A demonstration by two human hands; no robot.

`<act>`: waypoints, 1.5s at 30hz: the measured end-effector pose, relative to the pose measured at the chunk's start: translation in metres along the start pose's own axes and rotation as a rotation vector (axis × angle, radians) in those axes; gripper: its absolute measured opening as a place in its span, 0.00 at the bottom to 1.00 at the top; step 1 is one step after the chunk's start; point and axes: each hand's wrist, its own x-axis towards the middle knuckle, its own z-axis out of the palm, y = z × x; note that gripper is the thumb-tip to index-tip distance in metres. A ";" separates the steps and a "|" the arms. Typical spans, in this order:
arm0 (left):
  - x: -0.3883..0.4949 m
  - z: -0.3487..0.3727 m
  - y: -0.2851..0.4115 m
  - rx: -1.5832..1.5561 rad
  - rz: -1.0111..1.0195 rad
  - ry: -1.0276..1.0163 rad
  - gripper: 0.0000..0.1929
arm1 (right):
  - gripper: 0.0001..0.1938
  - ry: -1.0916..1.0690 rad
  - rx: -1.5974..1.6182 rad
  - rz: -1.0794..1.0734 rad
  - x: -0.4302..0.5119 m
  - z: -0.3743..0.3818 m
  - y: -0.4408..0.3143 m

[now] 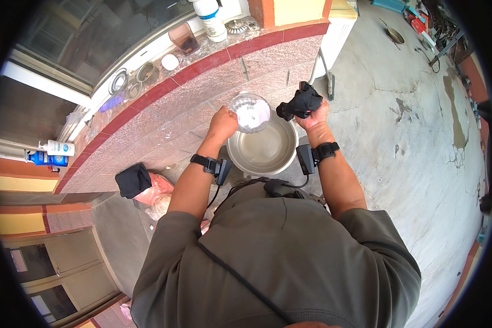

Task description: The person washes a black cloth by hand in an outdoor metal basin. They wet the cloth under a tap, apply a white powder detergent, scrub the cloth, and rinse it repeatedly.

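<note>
My left hand (224, 124) grips the rim of a clear plastic bowl (252, 113) that has something white in it, which I cannot identify. The bowl is over the far left edge of a round metal basin (266, 149), which appears to hold cloudy water. On the other side, my right hand (315, 117) holds a bunched black cloth (301, 101) above the basin's far right rim. The cloth hides part of my right fingers.
A tiled window ledge (180, 74) curves ahead, bearing a white bottle (210, 20), a brownish plastic cup (184, 39) and several jars. Folded black cloth (133, 180) rests on pink bags (158, 189) at left. A brush (331, 86) leans by a white appliance (338, 35).
</note>
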 end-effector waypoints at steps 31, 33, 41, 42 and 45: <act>-0.018 -0.012 -0.003 -0.137 0.055 0.050 0.19 | 0.14 0.346 0.064 -0.075 0.029 -0.135 -0.023; -0.019 -0.012 -0.006 -0.126 0.037 0.030 0.20 | 0.14 0.608 0.086 -0.255 0.024 -0.161 -0.035; -0.023 0.001 -0.021 -0.258 -0.086 -0.048 0.25 | 0.11 0.067 0.144 0.098 -0.039 -0.216 -0.055; -0.023 0.001 -0.021 -0.275 -0.090 -0.054 0.25 | 0.11 0.219 0.099 0.035 -0.039 -0.211 -0.055; -0.025 -0.003 -0.011 -0.298 -0.036 -0.067 0.24 | 0.16 0.342 -0.147 -0.080 -0.036 -0.178 -0.052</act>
